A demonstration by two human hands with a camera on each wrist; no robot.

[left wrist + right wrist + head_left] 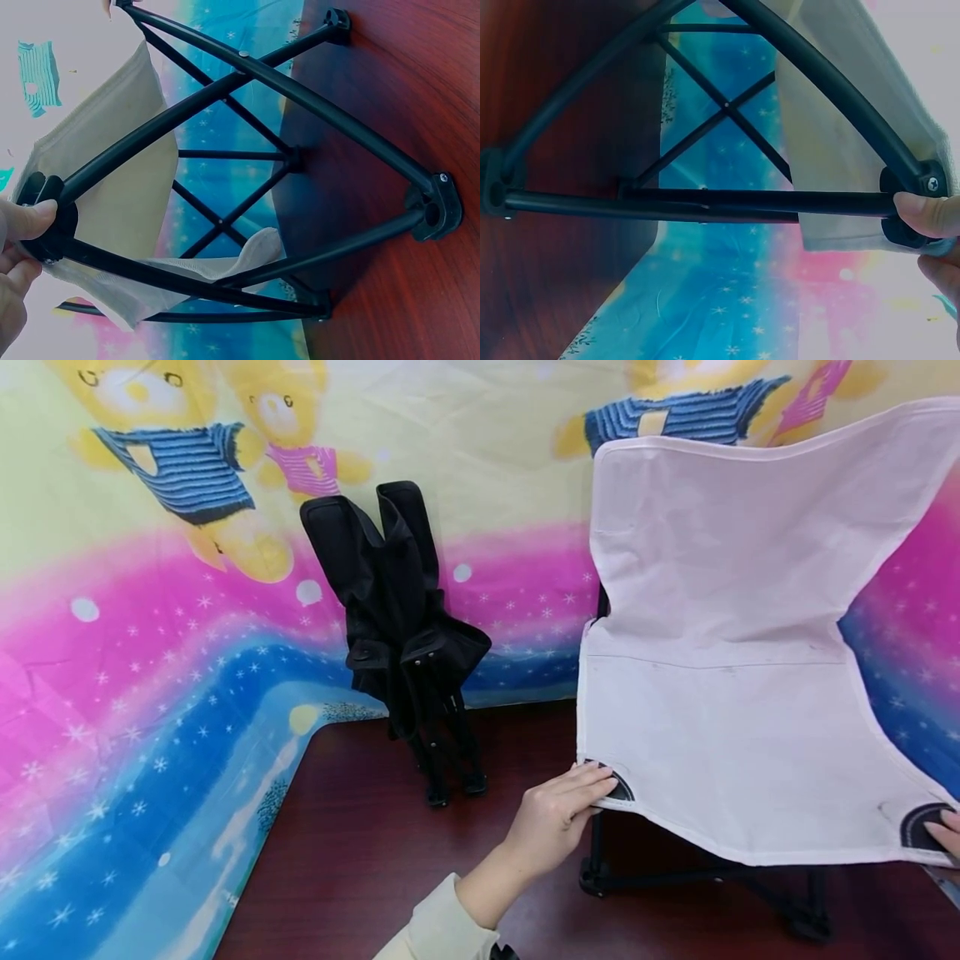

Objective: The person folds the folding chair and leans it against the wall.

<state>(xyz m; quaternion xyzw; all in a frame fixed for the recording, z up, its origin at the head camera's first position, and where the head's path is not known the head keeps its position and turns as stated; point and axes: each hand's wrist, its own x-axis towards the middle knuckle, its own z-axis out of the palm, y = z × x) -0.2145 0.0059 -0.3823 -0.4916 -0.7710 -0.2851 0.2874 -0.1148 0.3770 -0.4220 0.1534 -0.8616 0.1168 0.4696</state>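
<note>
An unfolded white folding chair stands on the right of the table in the head view, its backrest upright and seat spread. My left hand grips the seat's front left corner, fingers over the black corner patch. In the left wrist view, the left thumb presses the black plastic joint under that corner. At the front right corner, partly cut off by the head view's edge, is my right hand. The right wrist view shows its thumb against a corner joint, where a black tube meets it.
A folded black camp chair leans against the patterned cloth backdrop left of the white chair. Both stand on a dark reddish wooden table. Crossed black legs of the white chair spread below its seat.
</note>
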